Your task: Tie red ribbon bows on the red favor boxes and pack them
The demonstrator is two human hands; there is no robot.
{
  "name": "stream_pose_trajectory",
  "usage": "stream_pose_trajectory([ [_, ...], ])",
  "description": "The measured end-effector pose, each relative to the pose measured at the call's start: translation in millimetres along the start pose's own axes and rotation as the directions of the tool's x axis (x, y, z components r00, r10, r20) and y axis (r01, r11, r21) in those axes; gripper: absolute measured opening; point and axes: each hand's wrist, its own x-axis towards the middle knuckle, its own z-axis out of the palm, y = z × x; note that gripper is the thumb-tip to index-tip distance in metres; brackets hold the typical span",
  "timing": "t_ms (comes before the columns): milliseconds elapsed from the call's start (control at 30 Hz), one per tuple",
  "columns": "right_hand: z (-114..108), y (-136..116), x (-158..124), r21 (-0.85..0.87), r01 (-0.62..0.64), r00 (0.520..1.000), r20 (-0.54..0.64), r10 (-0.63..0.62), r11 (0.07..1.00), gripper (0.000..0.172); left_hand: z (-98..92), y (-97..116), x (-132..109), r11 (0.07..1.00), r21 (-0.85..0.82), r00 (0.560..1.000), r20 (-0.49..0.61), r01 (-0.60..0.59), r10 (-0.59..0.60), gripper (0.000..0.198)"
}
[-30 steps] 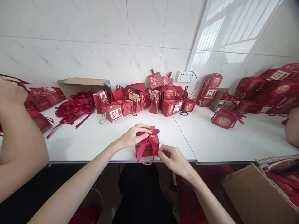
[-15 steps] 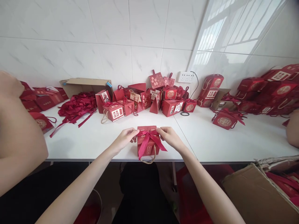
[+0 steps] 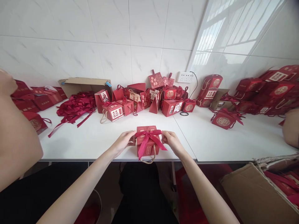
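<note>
Near the table's front edge stands a red gift box [image 3: 149,150] with gold print and a twisted rope handle [image 3: 149,162] hanging at its front. A crimson ribbon [image 3: 144,145] is tied in a bow on top, its two tails falling over the front face. My left hand [image 3: 127,139], at the box's left side, pinches the bow's left loop. On the right side, my right hand [image 3: 169,140] has its fingers closed on the right loop, slightly beyond the box's edge.
A heap of loose ribbons [image 3: 76,107] spills from a cardboard box [image 3: 85,82] at back left. Several decorated red boxes [image 3: 113,112] line the wall, with more stacked at right. Other people's arms [image 3: 17,133] reach in at both sides. An open carton [image 3: 254,189] stands at lower right.
My hands have moved apart, the right one outward from the box, and the bow's loops are stretched wider to both sides. The box stays in place.
</note>
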Motion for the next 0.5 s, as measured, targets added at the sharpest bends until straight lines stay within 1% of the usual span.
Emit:
stream_pose_trajectory([
  [33,-5,1,0,0.000,0.025,1.000,-0.019,-0.025,1.000,0.036,-2.1,1,-1,1.000,-0.006,1.000,-0.001,0.016,-0.016,0.039],
  [67,-9,1,1,0.009,0.063,0.998,-0.010,-0.063,0.998,0.035,-3.5,2,-1,1.000,0.000,1.000,-0.008,0.021,-0.021,0.041],
  [100,-12,1,1,0.015,0.109,0.994,0.028,-0.109,0.994,0.037,-3.9,3,-1,1.000,0.023,1.000,-0.018,0.015,-0.015,0.042],
  [133,-14,0,1,0.014,0.156,0.983,0.093,-0.157,0.988,0.045,-3.6,4,-1,0.998,0.058,1.000,-0.029,0.002,0.000,0.042],
  [200,-14,-3,0,-0.037,0.226,0.940,0.270,-0.209,0.973,0.076,-0.8,5,0,0.991,0.131,0.998,-0.056,-0.032,0.040,0.037],
  [233,-12,-4,-1,-0.086,0.244,0.917,0.345,-0.201,0.966,0.090,1.1,5,1,0.988,0.148,0.996,-0.071,-0.048,0.059,0.035],
  [267,-9,-5,-2,-0.139,0.255,0.901,0.392,-0.183,0.957,0.100,3.1,6,2,0.986,0.151,0.993,-0.089,-0.063,0.077,0.034],
  [300,-6,-6,-3,-0.186,0.264,0.897,0.409,-0.170,0.946,0.106,5.2,6,2,0.985,0.152,0.989,-0.108,-0.084,0.101,0.033],
  [367,-2,-5,-6,-0.240,0.296,0.903,0.385,-0.190,0.924,0.108,9.8,9,-1,0.970,0.193,0.971,-0.156,-0.148,0.179,0.031],
  [400,0,-4,-8,-0.253,0.332,0.906,0.354,-0.232,0.909,0.107,12.7,11,-4,0.952,0.242,0.955,-0.180,-0.188,0.235,0.029],
  [467,0,-1,-16,-0.290,0.441,0.888,0.280,-0.365,0.849,0.105,20.6,17,-15,0.878,0.388,0.903,-0.203,-0.282,0.380,0.024],
  [500,0,0,-21,-0.317,0.496,0.866,0.246,-0.435,0.808,0.103,25.7,20,-21,0.812,0.473,0.863,-0.183,-0.342,0.470,0.021],
])
